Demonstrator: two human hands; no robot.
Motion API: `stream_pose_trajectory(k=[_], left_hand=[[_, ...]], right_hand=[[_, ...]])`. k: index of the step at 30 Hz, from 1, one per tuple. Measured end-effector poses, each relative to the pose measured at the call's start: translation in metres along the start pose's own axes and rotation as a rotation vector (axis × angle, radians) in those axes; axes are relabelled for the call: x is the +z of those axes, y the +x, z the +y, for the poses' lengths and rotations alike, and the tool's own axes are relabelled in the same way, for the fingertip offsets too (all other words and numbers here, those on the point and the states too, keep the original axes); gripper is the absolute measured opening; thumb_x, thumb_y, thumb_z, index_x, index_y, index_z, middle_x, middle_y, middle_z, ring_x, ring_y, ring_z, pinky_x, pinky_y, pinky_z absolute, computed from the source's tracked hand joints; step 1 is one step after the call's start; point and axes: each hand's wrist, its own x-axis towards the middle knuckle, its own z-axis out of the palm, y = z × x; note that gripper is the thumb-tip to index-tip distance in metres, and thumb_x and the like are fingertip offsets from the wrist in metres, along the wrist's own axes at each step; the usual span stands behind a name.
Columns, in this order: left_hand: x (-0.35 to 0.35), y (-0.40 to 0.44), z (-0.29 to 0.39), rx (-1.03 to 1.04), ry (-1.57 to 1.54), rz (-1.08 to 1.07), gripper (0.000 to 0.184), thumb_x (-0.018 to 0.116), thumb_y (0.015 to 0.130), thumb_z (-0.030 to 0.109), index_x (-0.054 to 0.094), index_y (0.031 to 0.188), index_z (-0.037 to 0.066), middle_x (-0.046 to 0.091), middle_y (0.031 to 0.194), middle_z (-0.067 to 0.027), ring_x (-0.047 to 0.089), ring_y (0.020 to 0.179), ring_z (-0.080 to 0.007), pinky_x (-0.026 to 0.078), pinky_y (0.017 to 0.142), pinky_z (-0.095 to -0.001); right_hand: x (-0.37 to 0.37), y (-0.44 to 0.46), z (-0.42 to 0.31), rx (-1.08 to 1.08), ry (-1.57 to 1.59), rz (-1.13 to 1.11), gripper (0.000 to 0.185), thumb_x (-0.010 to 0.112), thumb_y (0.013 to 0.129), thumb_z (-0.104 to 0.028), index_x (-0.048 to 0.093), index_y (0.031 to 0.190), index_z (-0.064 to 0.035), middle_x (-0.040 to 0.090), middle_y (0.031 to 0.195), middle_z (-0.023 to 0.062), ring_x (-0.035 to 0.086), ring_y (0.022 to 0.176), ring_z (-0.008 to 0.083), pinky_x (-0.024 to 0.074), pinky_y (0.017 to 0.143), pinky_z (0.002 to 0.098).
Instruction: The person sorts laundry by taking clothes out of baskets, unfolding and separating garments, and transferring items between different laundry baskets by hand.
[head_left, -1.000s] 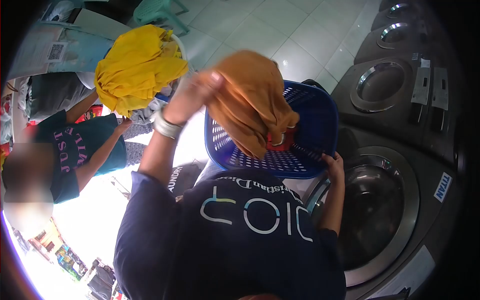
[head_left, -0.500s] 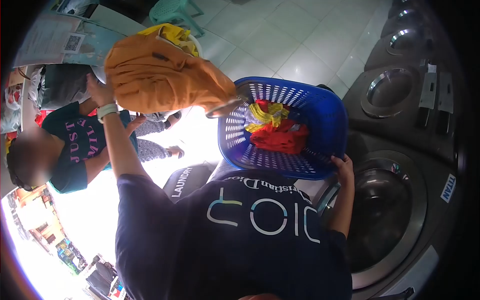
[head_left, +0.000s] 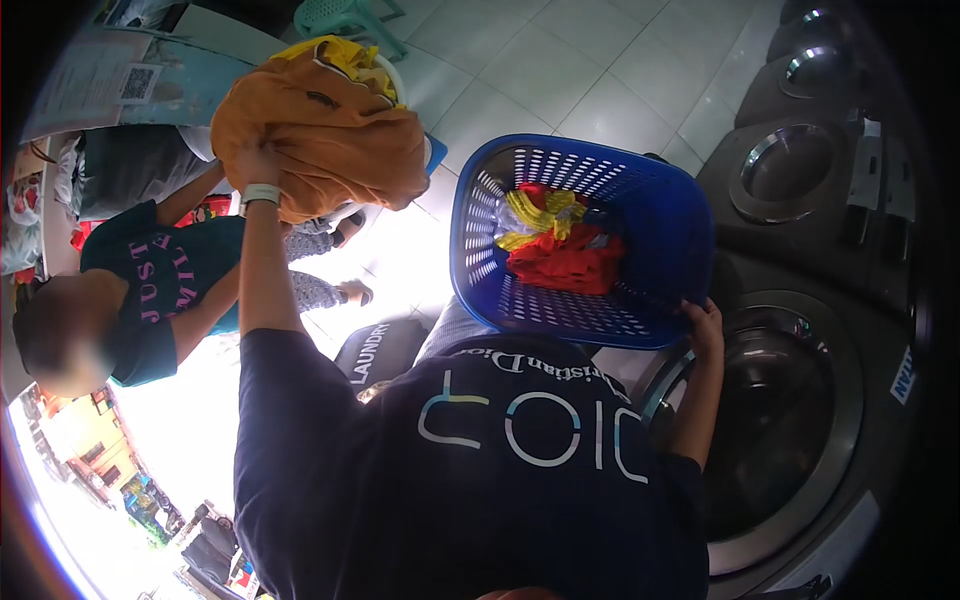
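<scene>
While outstretched, L hand (head_left: 258, 164) on cloth (head_left: 345, 155)

I see pale tiled floor (head_left: 560, 70), green stool (head_left: 333, 14) up top, dark front-loading machines (head_left: 785, 175) along right, bright glare (head_left: 195, 435) lower left.

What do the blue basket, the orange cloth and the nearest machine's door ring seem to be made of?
Blue basket: probably moulded plastic with a slight sheen, given its perforated walls and smooth rim.
Orange cloth: matte fabric, judging by its soft folds; the fibre can't be told.
Door ring: polished metal or metal-look plastic, as it is smooth, grey and reflective.
</scene>
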Motion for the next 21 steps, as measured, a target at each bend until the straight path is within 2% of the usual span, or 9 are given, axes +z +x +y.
stream_pose_trajectory(k=[2, 4, 8, 12, 14, 15, 17, 19, 21], left_hand=[[-0.003, 0.032, -0.024, 0.026, -0.186, 0.026, 0.026, 0.062, 0.082, 0.025, 0.065, 0.103, 0.009, 0.065, 0.097, -0.0169, 0.063, 0.091, -0.0366, 0.05, 0.08, -0.0434], [-0.036, 0.06, -0.027, 0.002, -0.204, 0.292, 0.021, 0.06, 0.082, 0.024, 0.067, 0.094, 0.007, 0.066, 0.084, -0.0158, 0.065, 0.08, -0.0362, 0.051, 0.074, -0.0456], [-0.09, 0.109, -0.036, -0.033, -0.194, 0.771, 0.025, 0.055, 0.079, 0.021, 0.066, 0.091, 0.002, 0.066, 0.084, -0.0183, 0.063, 0.078, -0.0369, 0.051, 0.072, -0.047], [-0.059, 0.137, -0.063, -0.085, -0.307, 0.597, 0.036, 0.054, 0.082, 0.025, 0.062, 0.108, 0.001, 0.064, 0.1, -0.0226, 0.061, 0.096, -0.0379, 0.048, 0.086, -0.0454], [0.0, 0.149, -0.087, 0.15, -0.204, 0.272, 0.047, 0.054, 0.085, 0.029, 0.053, 0.123, 0.002, 0.055, 0.12, -0.0238, 0.052, 0.113, -0.0384, 0.042, 0.095, -0.0459], [-0.01, 0.126, -0.062, 0.0, -0.157, 0.097, 0.054, 0.054, 0.087, 0.035, 0.048, 0.13, 0.004, 0.046, 0.131, -0.0232, 0.045, 0.12, -0.0395, 0.038, 0.099, -0.0483], [-0.04, 0.068, 0.004, -0.068, -0.137, 0.16, 0.053, 0.057, 0.086, 0.035, 0.049, 0.129, 0.007, 0.042, 0.134, -0.0248, 0.043, 0.121, -0.0428, 0.037, 0.1, -0.0503], [-0.032, 0.03, 0.025, 0.134, -0.039, 0.32, 0.052, 0.058, 0.087, 0.033, 0.049, 0.129, 0.005, 0.041, 0.134, -0.0279, 0.038, 0.125, -0.0444, 0.033, 0.104, -0.048], [-0.036, -0.013, 0.056, 0.311, -0.015, 0.25, 0.054, 0.064, 0.083, 0.036, 0.051, 0.126, 0.004, 0.042, 0.133, -0.0282, 0.037, 0.126, -0.0455, 0.031, 0.105, -0.0513]], right_hand=[[0.003, 0.0, -0.001, 0.025, 0.006, 0.02, 0.017, 0.064, 0.078, -0.007, 0.061, 0.095, -0.0028, 0.064, 0.08, 0.0043, 0.06, 0.071, 0.0121, 0.0475, 0.066, 0.0251], [0.003, -0.001, -0.002, 0.013, 0.01, 0.016, 0.018, 0.064, 0.078, -0.007, 0.061, 0.095, -0.0026, 0.064, 0.08, 0.0039, 0.06, 0.07, 0.012, 0.0476, 0.066, 0.0253], [-0.002, -0.001, 0.002, -0.016, 0.038, 0.01, 0.019, 0.064, 0.078, -0.006, 0.061, 0.096, -0.0017, 0.064, 0.082, 0.0042, 0.06, 0.072, 0.0122, 0.0479, 0.067, 0.0258], [0.002, -0.002, 0.001, -0.014, 0.044, 0.022, 0.02, 0.064, 0.079, -0.006, 0.06, 0.098, -0.0007, 0.064, 0.082, 0.0046, 0.06, 0.072, 0.0127, 0.0482, 0.067, 0.0262], [0.009, -0.008, -0.007, -0.021, 0.061, 0.048, 0.021, 0.063, 0.079, -0.005, 0.059, 0.099, -0.0001, 0.064, 0.082, 0.0051, 0.06, 0.072, 0.0129, 0.0484, 0.069, 0.0265], [0.009, -0.008, -0.008, -0.01, 0.071, 0.058, 0.021, 0.063, 0.079, -0.005, 0.059, 0.099, -0.0001, 0.064, 0.082, 0.0051, 0.06, 0.072, 0.0129, 0.0484, 0.069, 0.0265], [0.008, -0.008, -0.008, 0.0, 0.032, 0.043, 0.02, 0.063, 0.079, -0.005, 0.059, 0.098, 0.0002, 0.064, 0.081, 0.0052, 0.06, 0.072, 0.0127, 0.048, 0.071, 0.026], [0.006, -0.007, -0.008, 0.01, 0.03, 0.062, 0.02, 0.063, 0.079, -0.005, 0.06, 0.098, 0.0, 0.064, 0.08, 0.0053, 0.06, 0.072, 0.0125, 0.0475, 0.07, 0.0256], [0.004, -0.006, -0.009, 0.017, 0.024, 0.074, 0.02, 0.063, 0.078, -0.005, 0.06, 0.097, -0.0001, 0.064, 0.08, 0.0054, 0.06, 0.072, 0.0124, 0.047, 0.07, 0.0253]])
